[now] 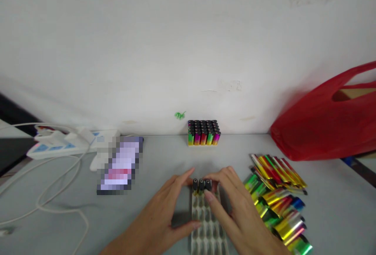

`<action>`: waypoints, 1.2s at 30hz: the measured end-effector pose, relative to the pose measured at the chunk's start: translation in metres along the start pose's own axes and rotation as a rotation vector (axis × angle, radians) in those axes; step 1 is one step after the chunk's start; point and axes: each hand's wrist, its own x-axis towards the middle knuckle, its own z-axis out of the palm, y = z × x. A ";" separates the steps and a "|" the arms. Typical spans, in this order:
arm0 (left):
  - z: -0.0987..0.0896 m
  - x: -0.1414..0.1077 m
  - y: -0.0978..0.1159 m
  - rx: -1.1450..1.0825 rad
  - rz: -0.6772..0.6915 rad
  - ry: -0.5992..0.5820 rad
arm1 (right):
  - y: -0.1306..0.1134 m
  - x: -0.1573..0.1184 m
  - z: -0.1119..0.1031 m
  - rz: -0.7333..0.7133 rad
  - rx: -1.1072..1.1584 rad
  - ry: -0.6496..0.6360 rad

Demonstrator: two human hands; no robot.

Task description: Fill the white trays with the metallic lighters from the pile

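A pale tray with rows of pockets (208, 223) lies on the grey table between my hands. In its far row stand several black-topped cylinders (201, 185). My right hand (235, 204) has thumb and index finger around the rightmost cylinder. My left hand (164, 208) is spread at the tray's left side, fingertips by the leftmost cylinder and thumb over the tray edge, holding nothing. A block of black-topped cylinders with colourful metallic sides (203, 133) stands by the wall. Shiny coloured wrappers (279, 204) are piled to the right.
Left on the table (70, 192) are a phone-like device with a blurred screen (122, 167), a white power strip (73, 143) and loose white cables (44, 208). A red bag (323, 118) sits at the back right against the white wall.
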 end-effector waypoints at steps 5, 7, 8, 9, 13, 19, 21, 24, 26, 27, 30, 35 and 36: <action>-0.002 0.001 0.003 0.000 -0.026 -0.025 | 0.007 0.000 -0.002 0.013 -0.141 0.167; -0.003 0.001 0.003 -0.005 -0.033 -0.035 | 0.015 0.002 -0.004 0.049 -0.317 0.293; -0.003 0.001 0.003 -0.006 -0.036 -0.035 | 0.020 0.004 -0.006 0.076 -0.439 0.344; -0.003 0.001 0.003 -0.006 -0.040 -0.034 | 0.024 0.005 -0.008 0.116 -0.581 0.382; -0.002 0.001 0.001 0.009 -0.044 -0.038 | 0.037 0.007 -0.017 0.303 -1.080 0.358; -0.004 0.001 0.001 0.011 -0.033 -0.017 | 0.047 0.005 -0.021 0.293 -1.128 0.299; -0.004 0.001 0.001 0.006 -0.033 -0.009 | 0.052 0.006 -0.019 0.254 -1.047 0.294; -0.004 0.000 0.000 0.005 -0.036 -0.002 | 0.059 0.008 -0.018 0.187 -0.918 0.253; -0.003 0.000 0.000 0.002 -0.039 -0.005 | 0.061 0.009 -0.018 0.136 -0.827 0.212; -0.003 0.000 0.000 0.000 -0.040 -0.008 | 0.062 0.010 -0.018 0.112 -0.780 0.199; -0.003 0.002 0.001 -0.003 -0.047 -0.015 | 0.062 0.010 -0.019 0.042 -0.632 0.191; -0.003 0.002 0.002 -0.009 -0.045 -0.018 | 0.070 0.006 -0.018 0.019 -0.699 0.202; -0.003 0.001 0.002 -0.007 -0.044 -0.014 | 0.072 0.006 -0.019 0.032 -0.747 0.202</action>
